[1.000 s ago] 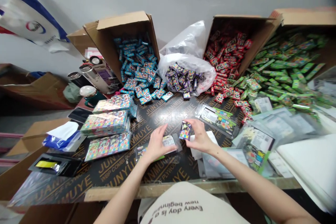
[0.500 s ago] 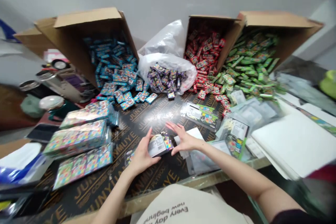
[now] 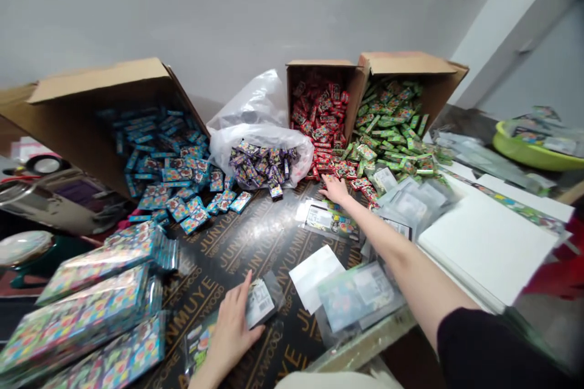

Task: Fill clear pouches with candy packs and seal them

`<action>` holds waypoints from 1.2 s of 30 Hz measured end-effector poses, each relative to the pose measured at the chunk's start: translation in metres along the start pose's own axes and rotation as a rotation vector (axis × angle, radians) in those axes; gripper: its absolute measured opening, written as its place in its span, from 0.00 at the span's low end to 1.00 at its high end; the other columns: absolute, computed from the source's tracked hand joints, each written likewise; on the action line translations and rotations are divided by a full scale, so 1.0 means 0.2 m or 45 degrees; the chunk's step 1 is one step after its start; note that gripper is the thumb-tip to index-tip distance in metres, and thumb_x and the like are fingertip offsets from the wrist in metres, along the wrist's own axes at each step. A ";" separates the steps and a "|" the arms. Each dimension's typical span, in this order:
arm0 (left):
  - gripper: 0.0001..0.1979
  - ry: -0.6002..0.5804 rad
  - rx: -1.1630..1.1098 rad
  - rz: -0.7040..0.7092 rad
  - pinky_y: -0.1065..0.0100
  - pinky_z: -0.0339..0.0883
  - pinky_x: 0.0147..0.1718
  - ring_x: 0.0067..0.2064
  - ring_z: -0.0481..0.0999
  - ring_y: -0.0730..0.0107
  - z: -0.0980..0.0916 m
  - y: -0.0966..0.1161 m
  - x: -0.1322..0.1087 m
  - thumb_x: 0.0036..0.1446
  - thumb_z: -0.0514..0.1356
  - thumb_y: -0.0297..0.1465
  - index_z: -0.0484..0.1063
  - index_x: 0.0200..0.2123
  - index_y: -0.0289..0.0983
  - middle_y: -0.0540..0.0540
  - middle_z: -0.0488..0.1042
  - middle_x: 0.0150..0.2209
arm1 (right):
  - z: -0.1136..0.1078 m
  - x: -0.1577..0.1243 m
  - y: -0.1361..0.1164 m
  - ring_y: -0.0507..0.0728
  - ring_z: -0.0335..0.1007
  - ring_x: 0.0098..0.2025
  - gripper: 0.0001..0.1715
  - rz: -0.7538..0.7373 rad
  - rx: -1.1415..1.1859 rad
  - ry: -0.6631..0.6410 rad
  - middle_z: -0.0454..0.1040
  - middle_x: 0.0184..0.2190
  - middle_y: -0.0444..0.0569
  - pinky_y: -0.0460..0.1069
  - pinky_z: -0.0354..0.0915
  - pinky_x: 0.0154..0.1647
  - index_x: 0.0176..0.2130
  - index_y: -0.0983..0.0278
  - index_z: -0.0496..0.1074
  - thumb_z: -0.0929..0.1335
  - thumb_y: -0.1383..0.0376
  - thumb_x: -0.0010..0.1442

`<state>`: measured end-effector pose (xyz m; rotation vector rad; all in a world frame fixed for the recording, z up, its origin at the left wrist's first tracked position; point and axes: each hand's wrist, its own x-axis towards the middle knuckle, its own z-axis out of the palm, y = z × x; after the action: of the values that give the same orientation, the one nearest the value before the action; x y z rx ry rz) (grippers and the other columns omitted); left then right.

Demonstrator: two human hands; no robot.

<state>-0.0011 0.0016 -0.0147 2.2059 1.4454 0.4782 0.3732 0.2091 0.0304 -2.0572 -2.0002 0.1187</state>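
Right hand (image 3: 334, 189) at loose red printed boxes (image 3: 322, 115), just right of frame centre, grasp indiscernible; left hand (image 3: 232, 322) over clear-sleeved packet (image 3: 261, 301), lower centre, grip unclear; careless raking could scatter boxes.

The boxes (image 3: 98, 80) were dull cardboard. The worktop (image 3: 264, 234) was smooth, shiny plywood. The bag (image 3: 250, 97) was crinkly plastic. The pouches (image 3: 261, 302) were clear plastic. The red packs (image 3: 323, 124) looked glossy.

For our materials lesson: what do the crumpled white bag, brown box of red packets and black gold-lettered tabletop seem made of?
Crumpled white bag: likely plastic, glossy; translucent folds. Brown box: probably cardboard, matte; stiff flaps. Black gold-lettered tabletop: likely plywood, glossy; printed "PLYWOOD" lettering.
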 end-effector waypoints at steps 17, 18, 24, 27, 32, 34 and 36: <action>0.19 -0.078 -1.480 -0.539 0.69 0.66 0.32 0.32 0.74 0.67 -0.16 0.38 0.25 0.45 0.62 0.41 0.74 0.35 0.31 0.43 0.76 0.31 | -0.15 -0.58 -0.54 0.50 0.65 0.33 0.32 -0.692 1.460 -0.993 0.68 0.33 0.45 0.46 0.64 0.32 0.58 0.58 0.49 0.64 0.60 0.58; 0.16 -0.087 -1.513 -0.557 0.71 0.65 0.29 0.27 0.73 0.70 -0.15 0.40 0.25 0.42 0.64 0.39 0.75 0.30 0.30 0.45 0.75 0.26 | -0.14 -0.63 -0.58 0.51 0.66 0.34 0.31 -0.687 1.478 -1.022 0.68 0.35 0.46 0.47 0.65 0.33 0.58 0.58 0.49 0.64 0.59 0.58; 0.13 0.177 -1.739 -0.746 0.73 0.64 0.24 0.21 0.70 0.76 -0.12 0.35 0.20 0.38 0.66 0.36 0.71 0.22 0.31 0.49 0.72 0.20 | -0.11 -0.77 -0.70 0.63 0.51 0.58 0.53 -0.811 1.125 -0.385 0.52 0.58 0.54 0.59 0.51 0.55 0.59 0.57 0.49 0.74 0.56 0.40; 0.14 0.180 -1.852 -0.750 0.71 0.65 0.25 0.22 0.72 0.74 -0.15 0.33 0.18 0.40 0.66 0.36 0.71 0.26 0.30 0.48 0.73 0.22 | -0.08 -0.81 -0.75 0.63 0.49 0.59 0.50 -0.903 1.059 -0.318 0.56 0.57 0.53 0.60 0.44 0.59 0.59 0.58 0.51 0.74 0.60 0.41; 0.27 -0.143 -2.458 -0.725 0.64 0.67 0.38 0.34 0.75 0.67 -0.19 0.39 0.15 0.51 0.54 0.49 0.70 0.41 0.30 0.40 0.75 0.34 | -0.04 -0.85 -0.82 0.59 0.55 0.57 0.53 -0.675 1.570 -0.424 0.58 0.56 0.53 0.56 0.52 0.57 0.61 0.56 0.40 0.72 0.60 0.46; 0.25 -0.213 -2.561 -0.728 0.66 0.67 0.37 0.33 0.75 0.68 -0.18 0.41 0.14 0.50 0.56 0.46 0.70 0.41 0.30 0.42 0.75 0.32 | -0.02 -0.87 -0.82 0.59 0.54 0.58 0.56 -0.668 1.604 -0.505 0.57 0.57 0.53 0.56 0.52 0.57 0.61 0.55 0.38 0.72 0.59 0.44; 0.18 -0.102 -2.481 -0.787 0.69 0.67 0.31 0.27 0.73 0.72 -0.16 0.41 0.14 0.47 0.62 0.40 0.71 0.36 0.31 0.47 0.73 0.25 | -0.02 -0.89 -0.80 0.60 0.51 0.59 0.57 -0.701 1.441 -0.483 0.54 0.58 0.53 0.58 0.48 0.59 0.61 0.55 0.38 0.73 0.59 0.43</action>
<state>0.0554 0.0052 0.0589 0.2161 0.7020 0.9147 0.2119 0.0348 0.0504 -0.7895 -1.8748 1.2485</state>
